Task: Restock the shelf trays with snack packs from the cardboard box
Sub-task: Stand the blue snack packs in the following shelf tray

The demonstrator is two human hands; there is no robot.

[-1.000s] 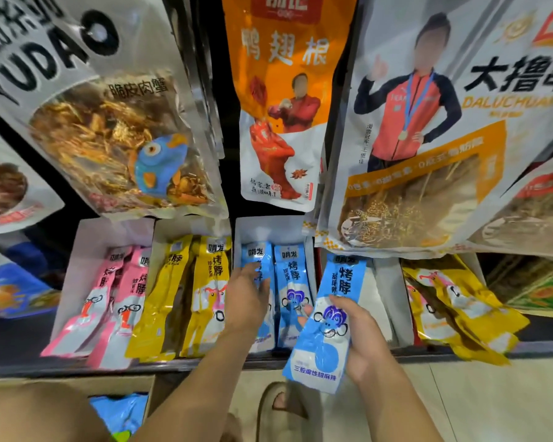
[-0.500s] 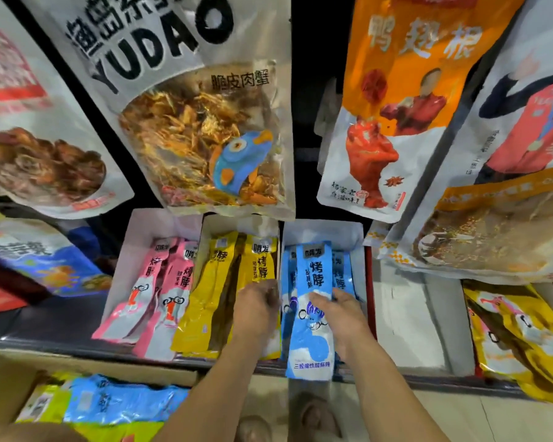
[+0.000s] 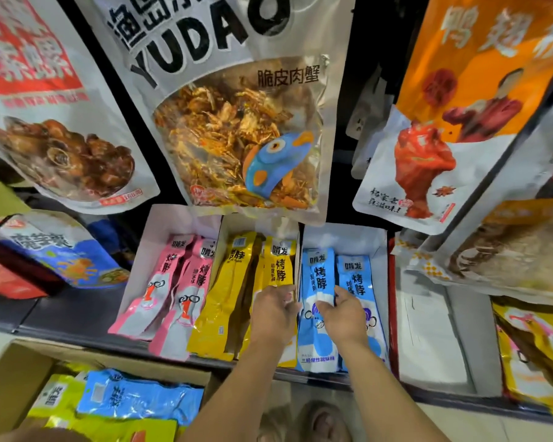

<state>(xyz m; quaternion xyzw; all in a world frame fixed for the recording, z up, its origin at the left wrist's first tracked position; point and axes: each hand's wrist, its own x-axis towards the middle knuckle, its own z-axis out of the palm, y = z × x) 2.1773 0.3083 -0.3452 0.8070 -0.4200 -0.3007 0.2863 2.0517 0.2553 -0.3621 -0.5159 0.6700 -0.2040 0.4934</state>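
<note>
Three white shelf trays stand side by side with pink packs (image 3: 160,291), yellow packs (image 3: 233,288) and blue packs. My right hand (image 3: 345,317) pinches a blue snack pack (image 3: 318,272) that lies lengthwise in the blue tray (image 3: 342,239), beside another blue pack (image 3: 358,282). My left hand (image 3: 273,314) rests on the yellow packs at the divider, with its fingertips at the blue pack's left edge. The cardboard box (image 3: 10,374) sits at the lower left below the shelf and holds blue packs (image 3: 134,400) and yellow-green ones.
A white tray (image 3: 428,339) with nothing in it stands right of the blue tray, and further yellow packs (image 3: 530,352) lie at the far right. Large hanging snack bags, one marked YUDAO (image 3: 237,122), overhang the trays' back ends. A sandalled foot shows below the shelf edge.
My right hand brought the blue pack from the air in front of the shelf down into the blue tray. My left hand shifted left from the blue packs to the yellow tray's edge.
</note>
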